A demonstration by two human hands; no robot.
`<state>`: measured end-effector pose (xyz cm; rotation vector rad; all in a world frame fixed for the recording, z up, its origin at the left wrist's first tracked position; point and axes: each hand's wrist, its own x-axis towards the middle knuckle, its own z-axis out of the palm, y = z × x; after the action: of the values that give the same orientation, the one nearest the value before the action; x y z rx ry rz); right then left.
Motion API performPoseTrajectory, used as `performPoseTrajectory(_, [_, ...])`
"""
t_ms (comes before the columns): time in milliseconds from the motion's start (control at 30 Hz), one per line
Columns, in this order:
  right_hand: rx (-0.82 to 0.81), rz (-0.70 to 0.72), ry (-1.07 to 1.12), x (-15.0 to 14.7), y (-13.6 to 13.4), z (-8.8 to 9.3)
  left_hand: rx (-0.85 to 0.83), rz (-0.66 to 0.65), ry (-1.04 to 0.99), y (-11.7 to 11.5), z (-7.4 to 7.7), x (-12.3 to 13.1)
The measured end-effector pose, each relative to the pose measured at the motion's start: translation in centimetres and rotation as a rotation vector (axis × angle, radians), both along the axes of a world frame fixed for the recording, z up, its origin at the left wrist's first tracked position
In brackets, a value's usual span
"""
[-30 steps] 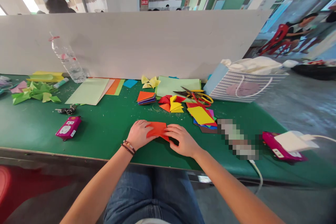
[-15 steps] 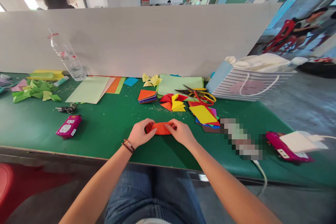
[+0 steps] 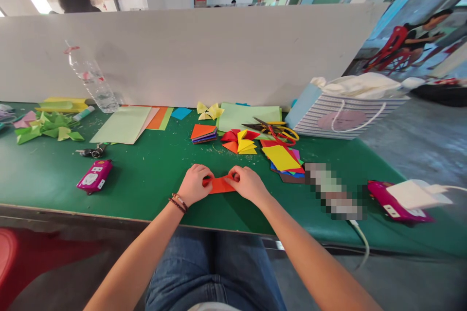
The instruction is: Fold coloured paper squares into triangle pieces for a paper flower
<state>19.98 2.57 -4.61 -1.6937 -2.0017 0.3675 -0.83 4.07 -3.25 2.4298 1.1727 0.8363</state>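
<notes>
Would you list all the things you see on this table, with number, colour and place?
Folded paper: one, orange, between the hands.
Work table: one, green, under everything.
Paper stack: one, mixed colours, beyond the hands.
Paper flower: one, red and yellow, right of the stack.
Scissors: count unclear, red and yellow handles, right of the flower.
Plastic bottle: one, clear, far left.
Striped bag: one, white and grey, far right.
Left hand: one, bracelets at wrist, pinching the paper.
Right hand: one, pinching the paper.

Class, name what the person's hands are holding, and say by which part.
A folded orange paper strip: the left hand grips its left end, the right hand its right end.
</notes>
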Motion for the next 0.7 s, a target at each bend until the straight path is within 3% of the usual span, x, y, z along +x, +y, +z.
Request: performPoseTrajectory(700, [0.105, -0.071, 0.067, -0.3, -1.3, -1.0, 0.047, 0.036, 0.075, 0.1, -0.5, 0.1])
